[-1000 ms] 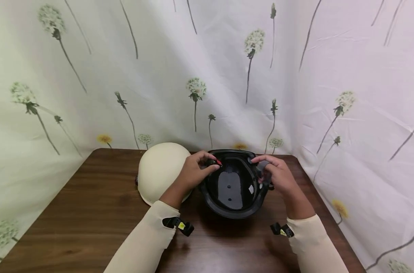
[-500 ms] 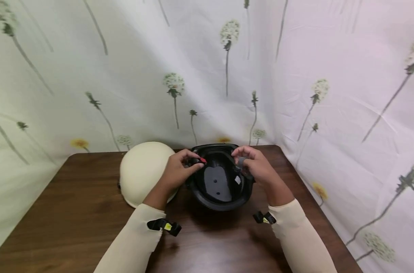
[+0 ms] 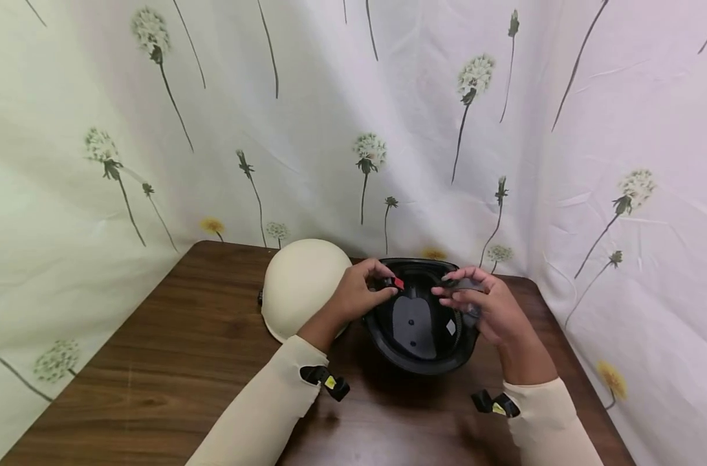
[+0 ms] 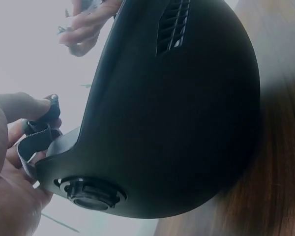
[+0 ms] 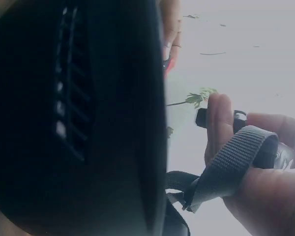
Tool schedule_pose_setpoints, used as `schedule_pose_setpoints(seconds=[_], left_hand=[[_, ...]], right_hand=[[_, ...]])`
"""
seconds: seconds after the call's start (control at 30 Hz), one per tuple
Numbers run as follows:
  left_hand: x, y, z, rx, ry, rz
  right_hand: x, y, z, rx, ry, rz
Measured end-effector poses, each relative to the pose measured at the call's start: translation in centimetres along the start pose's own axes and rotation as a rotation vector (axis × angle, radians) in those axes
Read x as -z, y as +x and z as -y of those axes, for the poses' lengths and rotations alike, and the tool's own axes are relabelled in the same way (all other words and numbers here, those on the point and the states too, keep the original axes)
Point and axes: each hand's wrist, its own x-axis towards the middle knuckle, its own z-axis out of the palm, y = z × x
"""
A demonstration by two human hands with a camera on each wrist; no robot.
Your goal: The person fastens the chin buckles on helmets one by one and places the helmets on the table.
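Note:
A black helmet lies upside down on the table with its hollow inside facing up. My left hand, at the helmet's left rim, pinches a red-and-black buckle between thumb and fingers; the grey-black strap loops beside that palm in the left wrist view. Over the right rim, my right hand grips the other strap, which runs across its palm. A small black end piece of that strap sticks out past its fingers. The two hands' fingertips face each other above the opening.
A cream helmet sits dome up at the left, close against my left forearm. The brown wooden table ends at a flower-printed white cloth behind and on the right. Black wrist mounts stick out from both sleeves.
My right hand has shifted its fingers from the right rim inward over the opening, closer to my left hand. My left hand keeps the buckle. The head view has swung right, then back left.

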Motion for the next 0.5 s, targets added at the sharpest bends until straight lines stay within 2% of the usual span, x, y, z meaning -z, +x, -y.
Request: schedule_pose_setpoints(seconds=[0.1,0.27,0.4,0.5], left_hand=[[0.2,0.0,0.0,-0.040,-0.002,0.009],[0.2,-0.3,0.0,-0.104,-0.012,0.017],[-0.1,-0.1,-0.2,-0.091,-0.043,0.043],[-0.5,-0.1,-0.3,-0.056,-0.066,0.032]], right_hand=[[-0.6,0.2,-0.4,0.046,-0.044,-0.044],[-1.6,0.6,-0.6,0.073,-0.122,-0.141],[-2.0,0.8,-0.7,0.071,-0.174,-0.186],[-2.1,0.8,-0.8,0.036,-0.239,-0.206]])
